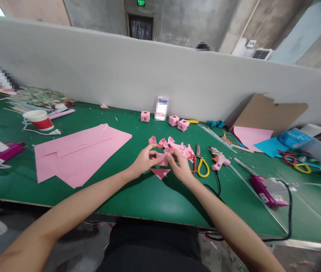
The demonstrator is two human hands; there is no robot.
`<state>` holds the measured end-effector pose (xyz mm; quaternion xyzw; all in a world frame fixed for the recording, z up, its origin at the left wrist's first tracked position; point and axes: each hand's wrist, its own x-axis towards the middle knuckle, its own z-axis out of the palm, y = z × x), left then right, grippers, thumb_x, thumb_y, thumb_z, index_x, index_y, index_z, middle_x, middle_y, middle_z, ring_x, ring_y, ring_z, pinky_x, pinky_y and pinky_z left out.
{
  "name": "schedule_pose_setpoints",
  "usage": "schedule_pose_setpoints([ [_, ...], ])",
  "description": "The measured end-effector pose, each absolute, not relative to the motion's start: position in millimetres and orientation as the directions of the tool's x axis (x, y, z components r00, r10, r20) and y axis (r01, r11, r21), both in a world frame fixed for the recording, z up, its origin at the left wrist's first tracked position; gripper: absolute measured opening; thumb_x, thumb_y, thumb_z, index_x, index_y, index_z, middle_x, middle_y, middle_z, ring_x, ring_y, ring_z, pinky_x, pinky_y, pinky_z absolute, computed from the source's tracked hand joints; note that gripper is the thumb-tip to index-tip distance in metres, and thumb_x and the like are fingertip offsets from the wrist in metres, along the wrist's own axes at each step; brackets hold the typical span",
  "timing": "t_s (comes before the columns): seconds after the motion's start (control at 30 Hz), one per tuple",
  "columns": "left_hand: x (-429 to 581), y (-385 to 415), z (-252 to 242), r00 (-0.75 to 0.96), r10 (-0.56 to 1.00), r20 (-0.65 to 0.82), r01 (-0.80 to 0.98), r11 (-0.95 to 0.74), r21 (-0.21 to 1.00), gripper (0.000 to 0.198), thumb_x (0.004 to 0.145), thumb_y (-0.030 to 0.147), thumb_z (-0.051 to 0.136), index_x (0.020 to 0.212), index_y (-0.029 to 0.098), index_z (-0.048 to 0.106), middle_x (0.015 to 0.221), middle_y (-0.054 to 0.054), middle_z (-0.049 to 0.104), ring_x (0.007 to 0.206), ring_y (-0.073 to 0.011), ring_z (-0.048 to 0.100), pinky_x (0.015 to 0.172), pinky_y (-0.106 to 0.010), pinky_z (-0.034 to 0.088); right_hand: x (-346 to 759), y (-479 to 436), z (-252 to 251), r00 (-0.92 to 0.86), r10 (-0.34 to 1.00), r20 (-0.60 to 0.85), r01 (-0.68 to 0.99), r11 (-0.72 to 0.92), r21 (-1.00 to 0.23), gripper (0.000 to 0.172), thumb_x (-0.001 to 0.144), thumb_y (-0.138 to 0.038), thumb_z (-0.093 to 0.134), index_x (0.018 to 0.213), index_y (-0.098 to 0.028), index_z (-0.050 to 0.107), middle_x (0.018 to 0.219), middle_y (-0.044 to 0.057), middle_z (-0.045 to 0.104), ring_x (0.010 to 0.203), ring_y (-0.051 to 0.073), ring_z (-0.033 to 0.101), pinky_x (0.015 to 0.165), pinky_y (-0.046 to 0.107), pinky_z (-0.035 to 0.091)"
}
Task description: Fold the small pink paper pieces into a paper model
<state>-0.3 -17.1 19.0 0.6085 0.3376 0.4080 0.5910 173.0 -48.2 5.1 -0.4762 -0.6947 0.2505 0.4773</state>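
Note:
Between my two hands is a small piece of pink paper, held just above the table. My left hand pinches its left side, and my right hand pinches its right side. Directly below lies a pink paper triangle. A loose heap of pink paper pieces sits behind and beside the fingers, partly hidden by them. Close to my right hand are scissors with yellow and red-orange handles. Three folded pink paper cubes with dark diamond openings stand farther back.
Large pink sheets cover the table's left part. A pink glue gun with a black cord lies to the right, near a purple power strip. A red-and-white paper cup stands at left. A white partition rises behind the green table.

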Motion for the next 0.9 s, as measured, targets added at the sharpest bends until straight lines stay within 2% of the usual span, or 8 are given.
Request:
schedule_pose_setpoints([
  [0.13, -0.5, -14.7, 15.1, 0.432, 0.895, 0.113, -0.072, -0.091, 0.993, 0.051, 0.071, 0.031, 0.076, 0.111, 0.017, 0.048, 0.068, 0.005, 0.056, 0.063, -0.0112, 0.058, 0.064, -0.024, 0.047, 175.1, -47.2, 4.0, -0.087, 0.900, 0.427, 0.411, 0.423, -0.808, 0.025, 0.096, -0.042, 0.044, 0.083, -0.021, 0.049, 0.073, 0.000, 0.054, 0.065, 0.015, 0.051, 0.060, 0.027, 0.042],
  [0.33, -2.6, -14.0, 17.8, 0.390, 0.908, 0.153, -0.094, -0.126, 0.987, 0.051, 0.073, 0.032, 0.075, 0.112, 0.017, 0.046, 0.074, 0.002, 0.064, 0.065, -0.0120, 0.061, 0.065, -0.024, 0.046, 174.0, -47.2, 2.7, -0.132, 0.904, 0.407, 0.408, 0.424, -0.809, 0.027, 0.095, -0.045, 0.045, 0.081, -0.022, 0.049, 0.073, 0.001, 0.055, 0.066, 0.016, 0.053, 0.062, 0.029, 0.045],
  [0.43, -2.7, -14.6, 18.9, 0.405, 0.903, 0.146, -0.107, -0.112, 0.988, 0.052, 0.073, 0.034, 0.076, 0.112, 0.017, 0.047, 0.074, 0.001, 0.065, 0.065, -0.0125, 0.062, 0.065, -0.024, 0.046, 172.4, -48.7, 4.0, -0.111, 0.897, 0.427, 0.376, 0.436, -0.818, 0.028, 0.094, -0.045, 0.046, 0.080, -0.022, 0.048, 0.073, 0.001, 0.054, 0.067, 0.016, 0.053, 0.064, 0.029, 0.046],
  [0.6, -2.2, -15.9, 19.7, 0.465, 0.880, 0.098, -0.092, -0.061, 0.994, 0.056, 0.072, 0.037, 0.076, 0.115, 0.015, 0.049, 0.077, -0.001, 0.066, 0.067, -0.0132, 0.062, 0.066, -0.025, 0.046, 172.1, -50.1, 5.9, -0.123, 0.920, 0.372, 0.332, 0.391, -0.858, 0.029, 0.094, -0.043, 0.046, 0.077, -0.021, 0.050, 0.069, 0.000, 0.053, 0.063, 0.014, 0.050, 0.059, 0.026, 0.042],
  [0.8, -1.8, -18.4, 21.4, 0.455, 0.885, 0.102, -0.099, -0.064, 0.993, 0.054, 0.071, 0.032, 0.077, 0.115, 0.015, 0.049, 0.075, 0.000, 0.065, 0.066, -0.0124, 0.062, 0.066, -0.024, 0.046, 171.5, -51.3, 7.3, -0.114, 0.892, 0.438, 0.362, 0.448, -0.818, 0.028, 0.094, -0.042, 0.048, 0.076, -0.021, 0.049, 0.069, -0.001, 0.052, 0.063, 0.014, 0.049, 0.060, 0.026, 0.041],
  [0.9, -1.5, -19.2, 22.4, 0.428, 0.897, 0.116, -0.098, -0.081, 0.992, 0.052, 0.071, 0.030, 0.076, 0.113, 0.015, 0.049, 0.073, 0.001, 0.064, 0.065, -0.0118, 0.061, 0.064, -0.023, 0.046, 172.8, -50.0, 6.4, -0.111, 0.903, 0.416, 0.359, 0.427, -0.830, 0.030, 0.094, -0.045, 0.048, 0.075, -0.021, 0.048, 0.068, -0.001, 0.053, 0.063, 0.014, 0.050, 0.060, 0.026, 0.042],
])
